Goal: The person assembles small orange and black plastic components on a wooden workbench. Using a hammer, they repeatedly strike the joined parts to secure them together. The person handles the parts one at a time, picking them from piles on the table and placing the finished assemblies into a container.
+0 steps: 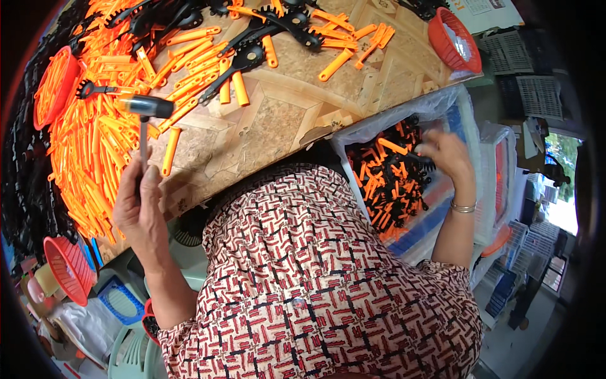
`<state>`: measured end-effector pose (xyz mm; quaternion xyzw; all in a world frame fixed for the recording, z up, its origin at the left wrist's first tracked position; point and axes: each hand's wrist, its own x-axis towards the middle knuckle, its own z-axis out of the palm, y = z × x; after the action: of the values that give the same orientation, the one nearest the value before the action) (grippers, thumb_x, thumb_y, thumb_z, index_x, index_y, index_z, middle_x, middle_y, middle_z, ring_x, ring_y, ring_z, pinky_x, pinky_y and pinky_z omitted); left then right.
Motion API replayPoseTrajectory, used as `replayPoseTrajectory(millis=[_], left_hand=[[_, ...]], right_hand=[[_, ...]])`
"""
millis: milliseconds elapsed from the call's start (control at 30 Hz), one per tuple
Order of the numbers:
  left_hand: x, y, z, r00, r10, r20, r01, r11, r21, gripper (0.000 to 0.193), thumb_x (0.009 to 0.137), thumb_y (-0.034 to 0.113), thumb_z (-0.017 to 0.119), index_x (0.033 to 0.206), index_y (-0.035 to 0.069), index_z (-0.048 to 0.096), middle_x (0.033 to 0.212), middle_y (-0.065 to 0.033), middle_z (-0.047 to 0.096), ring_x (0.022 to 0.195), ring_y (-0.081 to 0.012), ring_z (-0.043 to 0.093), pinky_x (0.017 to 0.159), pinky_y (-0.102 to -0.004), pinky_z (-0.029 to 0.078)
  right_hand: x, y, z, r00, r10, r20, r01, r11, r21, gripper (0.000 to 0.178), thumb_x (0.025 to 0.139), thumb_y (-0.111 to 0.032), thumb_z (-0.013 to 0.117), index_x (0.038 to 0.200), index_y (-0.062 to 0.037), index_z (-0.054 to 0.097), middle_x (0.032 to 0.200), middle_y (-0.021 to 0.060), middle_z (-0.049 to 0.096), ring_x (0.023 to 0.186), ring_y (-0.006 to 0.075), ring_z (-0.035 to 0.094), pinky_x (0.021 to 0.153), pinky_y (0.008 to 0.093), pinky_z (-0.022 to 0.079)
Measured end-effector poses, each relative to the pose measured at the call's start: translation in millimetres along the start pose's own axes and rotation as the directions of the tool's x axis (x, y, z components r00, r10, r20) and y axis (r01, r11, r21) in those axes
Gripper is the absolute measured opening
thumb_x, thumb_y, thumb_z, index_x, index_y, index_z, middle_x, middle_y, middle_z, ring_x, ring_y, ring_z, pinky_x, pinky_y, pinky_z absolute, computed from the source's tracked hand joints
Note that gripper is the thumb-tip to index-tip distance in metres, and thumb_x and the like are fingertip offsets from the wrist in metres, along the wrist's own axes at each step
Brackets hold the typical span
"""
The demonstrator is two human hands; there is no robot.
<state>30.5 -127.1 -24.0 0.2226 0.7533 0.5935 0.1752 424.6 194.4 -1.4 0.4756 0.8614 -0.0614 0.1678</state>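
My left hand [140, 196] is closed round the thin handle of a mallet [150, 106] with a dark head, held up over the table edge. At right, my right hand [449, 155] is over a plastic-lined bin [466, 123], fingers loosely bent and apart. Just below its fingertips is a spaghetti server [394, 147] with an orange handle and black head; whether they touch it is hard to tell. Many orange-and-black utensils [394, 189] fill the bin. A large heap of orange handles [95, 151] covers the table's left side, with a black server head [91, 89] near the mallet.
The worn wooden table [265, 120] holds black spaghetti servers [247, 57] and loose orange handles [336, 65] farther back. Red baskets stand at the far right [442, 44], left [71, 82] and lower left [66, 268]. Stacked crates [505, 54] are beyond the bin.
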Motion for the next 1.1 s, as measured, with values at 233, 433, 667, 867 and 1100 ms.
replayPoseTrajectory(millis=[233,433,667,867,1100], left_hand=[[15.4,-10.5,-5.7,0.999,-0.021,-0.034,0.02,1.0,-0.017,0.031,0.098,0.011,0.068,0.127,0.001,0.067,0.087,0.0063,0.059,0.066,-0.0002,0.042,0.055,-0.016,0.03],[0.6,-25.2,-26.7,0.993,-0.115,-0.008,0.115,0.993,0.026,0.029,0.098,0.01,0.068,0.126,0.002,0.067,0.083,0.0053,0.057,0.065,-0.0005,0.045,0.054,-0.0158,0.031],[9.6,-1.6,-15.0,0.981,-0.188,-0.053,0.19,0.981,0.029,0.028,0.098,0.013,0.07,0.123,0.0,0.069,0.081,0.0071,0.057,0.066,0.0001,0.046,0.057,-0.0165,0.034],[19.2,-3.6,-14.7,0.993,-0.113,-0.039,0.114,0.994,0.002,0.031,0.099,0.015,0.068,0.126,0.0,0.067,0.084,0.0052,0.059,0.066,-0.001,0.047,0.057,-0.0166,0.035],[15.9,-0.6,-22.1,0.991,-0.137,0.004,0.136,0.978,-0.16,0.028,0.098,0.01,0.064,0.124,0.0,0.06,0.096,0.002,0.06,0.071,-0.0043,0.05,0.062,-0.0171,0.04]], right_hand=[[92.6,-99.6,-17.0,0.542,-0.425,-0.725,0.554,0.829,-0.073,0.012,0.088,-0.016,0.065,0.095,-0.008,0.071,0.091,0.009,0.065,0.095,0.027,0.062,0.084,0.0406,0.046],[130.8,-148.4,-23.8,0.461,-0.635,-0.62,0.498,0.763,-0.412,0.008,0.082,-0.011,0.063,0.089,-0.0098,0.066,0.092,0.0043,0.058,0.1,0.023,0.056,0.088,0.0424,0.038],[136.5,-164.3,-33.4,0.361,-0.558,-0.747,0.604,0.75,-0.27,0.008,0.086,-0.009,0.065,0.093,-0.0101,0.067,0.096,0.0031,0.062,0.098,0.0203,0.058,0.088,0.0399,0.037],[164.1,-213.9,-47.6,0.333,-0.535,-0.777,0.57,0.77,-0.286,0.019,0.091,-0.029,0.071,0.097,-0.0105,0.069,0.095,0.0034,0.063,0.094,0.0232,0.059,0.084,0.0391,0.039],[185.6,-210.6,-49.7,0.35,-0.502,-0.791,0.748,0.658,-0.087,0.018,0.084,-0.02,0.074,0.09,-0.0057,0.067,0.09,0.0081,0.064,0.086,0.028,0.062,0.074,0.0404,0.045]])
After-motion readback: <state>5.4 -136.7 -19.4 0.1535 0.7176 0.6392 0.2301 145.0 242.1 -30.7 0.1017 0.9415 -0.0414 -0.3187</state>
